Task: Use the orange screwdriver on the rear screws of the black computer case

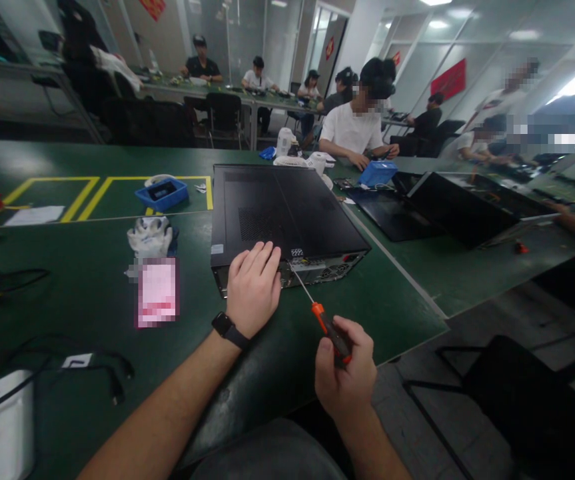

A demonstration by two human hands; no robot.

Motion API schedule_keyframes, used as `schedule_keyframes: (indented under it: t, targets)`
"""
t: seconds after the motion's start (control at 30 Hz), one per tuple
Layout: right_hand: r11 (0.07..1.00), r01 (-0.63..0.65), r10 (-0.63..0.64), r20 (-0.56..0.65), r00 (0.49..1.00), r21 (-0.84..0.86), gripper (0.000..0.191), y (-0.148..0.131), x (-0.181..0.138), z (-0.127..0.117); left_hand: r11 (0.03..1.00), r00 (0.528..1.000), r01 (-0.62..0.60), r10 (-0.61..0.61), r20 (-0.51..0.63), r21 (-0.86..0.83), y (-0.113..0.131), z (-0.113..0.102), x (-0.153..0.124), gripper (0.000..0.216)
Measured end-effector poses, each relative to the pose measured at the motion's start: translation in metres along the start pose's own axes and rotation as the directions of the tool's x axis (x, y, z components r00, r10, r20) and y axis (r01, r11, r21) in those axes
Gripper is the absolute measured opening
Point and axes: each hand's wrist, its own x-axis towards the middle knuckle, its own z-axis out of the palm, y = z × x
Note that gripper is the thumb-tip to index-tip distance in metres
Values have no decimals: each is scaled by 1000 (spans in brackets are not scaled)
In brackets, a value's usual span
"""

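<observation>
Green worktop [282, 347]: towards its far edge, a blue plastic tray [168, 203] holds something dark [160, 191]. Near its right edge, your left hand [254, 288] lies flat on the black metal computer case [282, 203]; your right hand [347, 373] grips an orange-and-black screwdriver [321, 316].

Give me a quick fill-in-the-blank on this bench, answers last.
The right hand grips an orange-and-black ____.
The left hand rests on a black computer case; worn on that arm is a black ____.
The tray just beyond the crumpled gloves is coloured ____.

Missing words: screwdriver; watch; blue.
</observation>
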Motion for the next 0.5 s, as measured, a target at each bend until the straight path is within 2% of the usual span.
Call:
schedule_keyframes:
  t: [0.17, 0.37, 0.5]
  targets:
    - [999, 41, -41, -11, 999, 4, 22, 0, -1, 2, 1000, 1000, -6, 6, 6, 13, 0, -1, 0, 47]
    - [993, -117, 117, 38, 992, -5, 22, 4, -13, 3, 1000, 1000, -8, 8, 20, 22, -1, -1, 1, 48]
    - [987, -158, 158, 9, 987, -21, 29, 2, -11, 2, 1000, 1000, -8, 8, 13, 8, -2, 0, 0, 49]
